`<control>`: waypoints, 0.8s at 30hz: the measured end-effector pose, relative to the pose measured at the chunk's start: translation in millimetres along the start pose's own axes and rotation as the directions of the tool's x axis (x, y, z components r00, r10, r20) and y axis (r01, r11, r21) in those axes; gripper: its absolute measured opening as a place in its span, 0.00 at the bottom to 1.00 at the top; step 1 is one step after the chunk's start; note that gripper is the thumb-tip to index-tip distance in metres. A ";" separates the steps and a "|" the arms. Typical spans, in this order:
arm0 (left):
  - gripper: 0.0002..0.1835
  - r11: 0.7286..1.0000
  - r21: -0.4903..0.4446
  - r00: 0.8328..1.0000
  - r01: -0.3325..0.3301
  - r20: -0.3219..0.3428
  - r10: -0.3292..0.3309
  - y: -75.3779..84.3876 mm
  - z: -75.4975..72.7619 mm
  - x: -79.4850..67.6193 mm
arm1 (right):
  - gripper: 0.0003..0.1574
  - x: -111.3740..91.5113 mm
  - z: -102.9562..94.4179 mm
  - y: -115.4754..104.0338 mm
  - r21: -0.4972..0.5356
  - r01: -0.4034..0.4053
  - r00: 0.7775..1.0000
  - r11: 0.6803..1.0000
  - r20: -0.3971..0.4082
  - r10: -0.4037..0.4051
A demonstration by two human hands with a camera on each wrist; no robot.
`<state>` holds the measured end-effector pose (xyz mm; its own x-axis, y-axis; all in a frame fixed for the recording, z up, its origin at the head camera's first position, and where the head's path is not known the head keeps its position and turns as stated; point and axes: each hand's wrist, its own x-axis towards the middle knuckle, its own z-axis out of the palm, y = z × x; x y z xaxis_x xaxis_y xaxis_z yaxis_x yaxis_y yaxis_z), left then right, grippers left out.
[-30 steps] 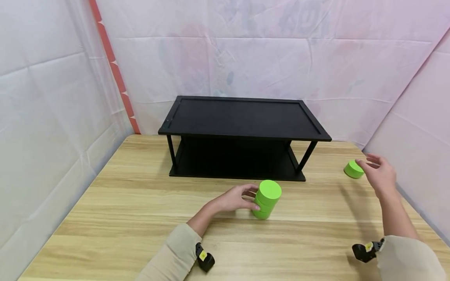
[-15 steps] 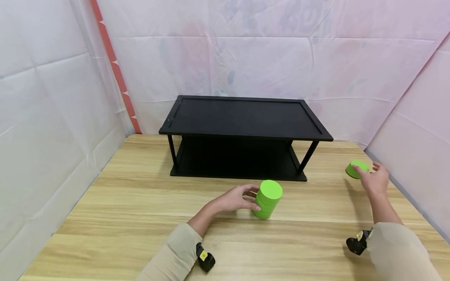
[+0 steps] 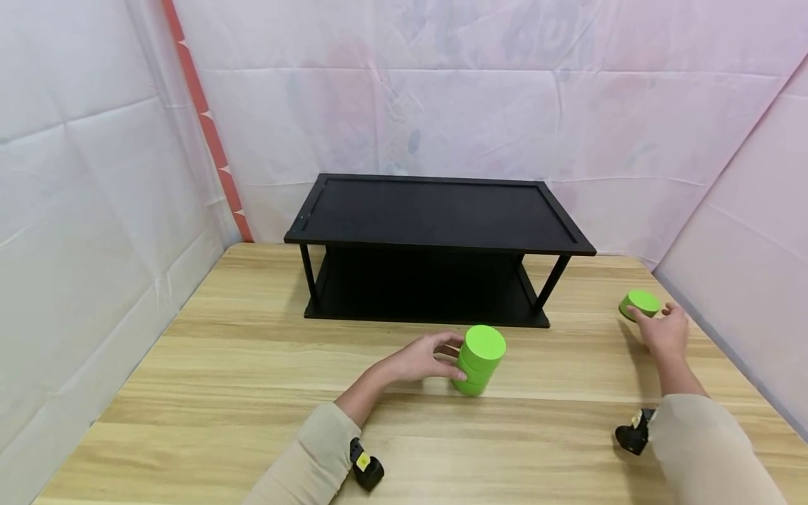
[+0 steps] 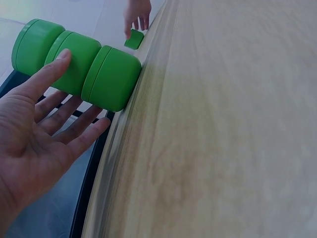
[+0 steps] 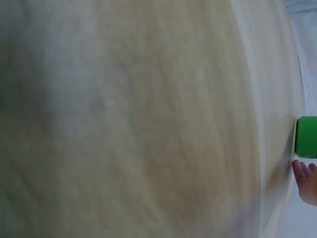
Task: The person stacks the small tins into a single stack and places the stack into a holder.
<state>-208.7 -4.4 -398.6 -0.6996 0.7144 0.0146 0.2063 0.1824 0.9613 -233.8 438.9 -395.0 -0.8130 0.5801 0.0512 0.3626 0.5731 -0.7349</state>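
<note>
The step in hand looks to be the right-hand reach for a lone green round box (image 3: pixel 642 303), which lies flat on the wooden table (image 3: pixel 208 386), out toward 2 o'clock from a stack of three green round boxes (image 3: pixel 482 361). The stack stands upright in front of a black two-tier shelf (image 3: pixel 435 214), whose middle is at about 11 o'clock from it.

The left hand (image 3: pixel 418 358) is at the stack's 9 o'clock side, loosely cupped rather than clenched: in the left wrist view its thumb lies against the middle box (image 4: pixel 77 67), while the fingers reach out relaxed behind and below. It seems to be steadying the stack more than squeezing it.

The right hand (image 3: pixel 665 333) is unclosed, coming at the lone green round box from its 5 o'clock side. The thumb is at the near edge, toward 7 o'clock, and the fingers are just beside the rim near 3 o'clock; whether any fingertip touches cannot be told.

The next move, as I judge it, calls for bringing the right thumb and fingers together on opposite sides of that low wall, evenly, so it does not skid, with the left hand kept quiet so the stack is not nudged.
</note>
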 end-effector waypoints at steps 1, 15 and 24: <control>0.31 1.000 -0.002 1.000 0.000 0.000 0.000 -0.2 0.1 -0.2 | 0.51 0.3 1.0 0.4 0.007 -0.004 1.000 1.000 -0.003 0.004; 0.31 0.999 -0.028 1.000 -0.020 0.006 0.021 -2.2 -1.9 -1.2 | 0.51 5.3 8.7 1.7 0.003 -0.026 1.000 1.000 -0.007 0.026; 0.31 0.998 -0.034 0.999 -0.044 0.015 0.044 -4.1 -2.9 -0.1 | 0.48 8.7 12.3 0.3 0.016 -0.032 0.998 0.999 -0.045 0.033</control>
<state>-211.4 -7.2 -401.7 -0.6791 0.7321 0.0531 0.2133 0.1276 0.9686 -246.3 437.0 -403.1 -0.7791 0.6242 0.0574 0.3816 0.5449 -0.7466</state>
